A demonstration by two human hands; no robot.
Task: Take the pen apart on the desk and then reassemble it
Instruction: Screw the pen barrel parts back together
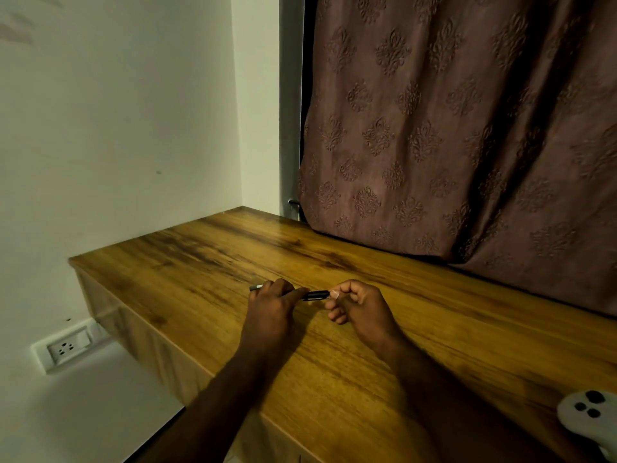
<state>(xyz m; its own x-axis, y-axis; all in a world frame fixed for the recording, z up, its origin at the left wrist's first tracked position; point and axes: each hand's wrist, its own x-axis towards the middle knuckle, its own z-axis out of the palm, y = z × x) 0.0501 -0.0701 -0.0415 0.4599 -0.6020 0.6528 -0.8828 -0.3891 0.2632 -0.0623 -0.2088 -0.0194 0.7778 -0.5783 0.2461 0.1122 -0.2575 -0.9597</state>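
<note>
A dark pen (315,294) with a clip lies level just above the wooden desk (417,329), held between both hands. My left hand (272,304) is wrapped around the pen's left part, and a grey tip (255,288) sticks out past the knuckles. My right hand (359,307) pinches the pen's right end between thumb and forefinger, the other fingers curled in. The middle of the pen shows in the gap between the hands; the rest is hidden by fingers.
A white controller (589,417) with dark buttons lies at the desk's front right edge. A patterned brown curtain (467,128) hangs behind the desk on the right. White walls close the left side, with a wall socket (66,347) below desk level.
</note>
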